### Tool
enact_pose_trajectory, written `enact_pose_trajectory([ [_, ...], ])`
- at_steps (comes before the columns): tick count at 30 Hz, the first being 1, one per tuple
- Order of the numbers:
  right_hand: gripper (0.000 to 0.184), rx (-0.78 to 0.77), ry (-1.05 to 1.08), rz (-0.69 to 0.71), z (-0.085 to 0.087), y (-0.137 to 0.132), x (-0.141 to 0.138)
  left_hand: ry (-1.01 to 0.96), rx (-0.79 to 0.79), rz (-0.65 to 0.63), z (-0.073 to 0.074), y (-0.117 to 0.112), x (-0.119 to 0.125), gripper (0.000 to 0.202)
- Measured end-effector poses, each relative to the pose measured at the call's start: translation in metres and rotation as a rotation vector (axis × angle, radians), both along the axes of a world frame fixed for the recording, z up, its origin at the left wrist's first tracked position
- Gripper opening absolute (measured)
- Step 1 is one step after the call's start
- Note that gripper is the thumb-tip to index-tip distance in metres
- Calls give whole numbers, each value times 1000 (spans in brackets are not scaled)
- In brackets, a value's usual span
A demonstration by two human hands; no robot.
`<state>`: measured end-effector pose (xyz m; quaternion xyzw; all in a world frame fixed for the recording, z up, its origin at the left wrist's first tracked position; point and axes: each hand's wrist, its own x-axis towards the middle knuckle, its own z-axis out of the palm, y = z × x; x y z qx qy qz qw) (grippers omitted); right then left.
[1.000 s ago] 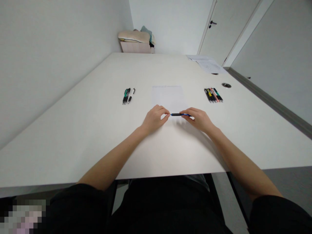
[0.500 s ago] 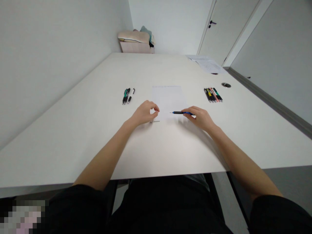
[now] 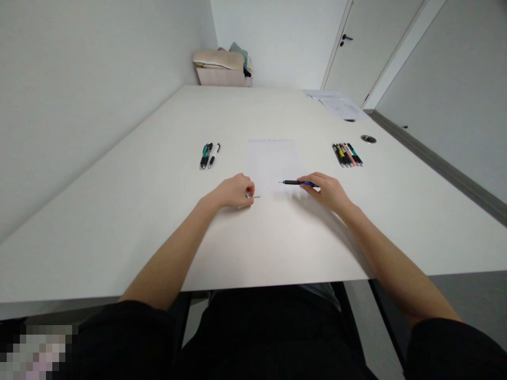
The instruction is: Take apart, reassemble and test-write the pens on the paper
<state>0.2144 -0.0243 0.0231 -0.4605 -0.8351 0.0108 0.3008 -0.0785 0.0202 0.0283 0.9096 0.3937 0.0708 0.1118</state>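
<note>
My right hand (image 3: 328, 191) is closed round a blue pen with a black grip (image 3: 292, 182). The pen lies level above the paper, its thin bare tip pointing left. On the left, my left hand (image 3: 235, 191) is low at the table, thumb and index finger curled together around a small thin grey rod (image 3: 256, 197). One end of the rod sticks out to the right of the fingertips; its other end is partly hidden by them. Between the hands lies a white sheet of paper (image 3: 272, 155).
Left of the paper lie several pens (image 3: 205, 156), a short black pen piece (image 3: 211, 162) and a small clip-like part (image 3: 218, 148). A row of pens (image 3: 347, 154) lies on the right. Further back are loose papers (image 3: 336, 104) and a round dark disc (image 3: 368, 139).
My left hand has moved down to the thin rod, and its thumb and finger have come round it. My right hand holds the blue pen almost still.
</note>
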Motion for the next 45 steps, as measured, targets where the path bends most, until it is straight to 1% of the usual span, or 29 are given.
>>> enact_pose_trajectory([
  [7, 22, 16, -8, 17, -2, 3, 2, 7, -18, -40, -4, 3, -1, 8],
  [9, 22, 21, -7, 18, -3, 3, 2, -18, -22, -56, -4, 4, -1, 8],
  [11, 21, 24, -2, 17, -3, 3, 2, -100, 8, -62, -2, 3, 0, 7],
  [15, 21, 22, 1, 28, -1, 0, -1, -320, 129, -79, 7, -3, 6, 5],
  [19, 21, 24, -10, 53, 3, -4, -6, -399, 186, -105, 12, -8, 12, 5],
  [26, 22, 41, -37, 77, 1, -5, -9, -426, 211, -125, 8, -7, 14, 5],
  [33, 21, 37, -52, 77, 5, -6, -13, -407, 204, -123, 12, -9, 15, 5],
  [40, 22, 77, -82, 93, 6, -6, -15, -404, 215, -128, 12, -9, 15, 5],
  [45, 22, 70, -95, 97, 8, -8, -17, -400, 226, -137, 13, -11, 19, 4],
])
